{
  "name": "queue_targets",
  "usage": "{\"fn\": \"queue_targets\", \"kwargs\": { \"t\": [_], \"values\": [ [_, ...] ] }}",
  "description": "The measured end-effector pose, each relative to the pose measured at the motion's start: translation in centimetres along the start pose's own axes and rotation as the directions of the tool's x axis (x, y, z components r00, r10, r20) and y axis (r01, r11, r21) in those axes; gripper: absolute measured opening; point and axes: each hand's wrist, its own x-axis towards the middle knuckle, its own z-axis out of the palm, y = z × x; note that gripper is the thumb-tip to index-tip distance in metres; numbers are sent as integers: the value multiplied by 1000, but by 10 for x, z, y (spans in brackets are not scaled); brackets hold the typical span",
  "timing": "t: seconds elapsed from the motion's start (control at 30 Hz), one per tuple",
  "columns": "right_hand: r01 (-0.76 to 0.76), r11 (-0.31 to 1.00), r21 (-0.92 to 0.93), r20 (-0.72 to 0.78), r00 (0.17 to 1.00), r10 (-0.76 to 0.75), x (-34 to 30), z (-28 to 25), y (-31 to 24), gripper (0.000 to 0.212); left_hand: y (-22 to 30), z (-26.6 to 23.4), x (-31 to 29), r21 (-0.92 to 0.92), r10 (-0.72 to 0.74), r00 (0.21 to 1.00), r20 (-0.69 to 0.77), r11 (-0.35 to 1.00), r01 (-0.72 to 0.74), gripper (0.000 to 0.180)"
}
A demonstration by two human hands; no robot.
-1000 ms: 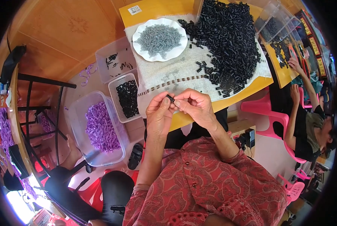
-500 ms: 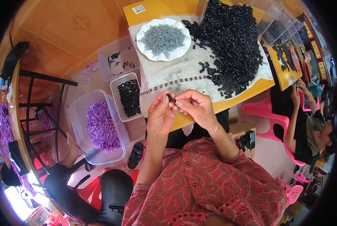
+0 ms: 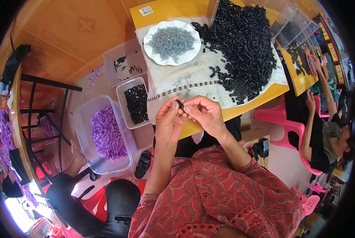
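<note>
The left hand (image 3: 169, 121) is nearly closed, thumb and fingertips pinching a small black piece (image 3: 180, 104), and the right hand (image 3: 207, 115) comes in from the other side with thumb and forefinger pinched at the piece's end; its exact shape is mostly hidden by the fingertips. The piece is held up between the two hands, at the near edge of a yellow counter (image 3: 264, 97). Just beyond the hands a white cloth (image 3: 167, 77) with a row of brown squares covers much of the counter. Left of the left hand stands a white basket (image 3: 120, 99) of black bits, and farther left, lower down, a clear tub (image 3: 83, 131) holds purple strips (image 3: 108, 133). Ahead and to the right of the right hand spreads a big heap of black pieces (image 3: 243, 51), a few strays lying on its near left side. Straight ahead of the left hand, across the cloth, sits a wavy-edged white plate (image 3: 151, 54) piled with clear greyish pieces (image 3: 172, 41). Well to the right of the right hand, past a pink chair (image 3: 274, 115), another person (image 3: 328, 142) sits at work.
</note>
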Motion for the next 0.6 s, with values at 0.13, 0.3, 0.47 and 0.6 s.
{"fn": "queue_targets", "kwargs": {
  "t": [0.13,0.3,0.47,0.6],
  "values": [
    [24,1000,8,-7,1000,-24,-1,1,2,11,-1,0,1,5,8,1000,-12,1000,-8,20],
    [58,998,9,-2,998,-58,0,2,4,10,-1,1,1,33,35,999,-22,999,-34,20],
    [58,997,-43,10,998,-58,0,2,7,10,-1,2,0,32,33,999,-31,999,-32,19],
    [71,996,-48,8,997,-71,0,2,11,10,-1,3,0,29,32,999,-24,999,-31,19]
  ]
}}
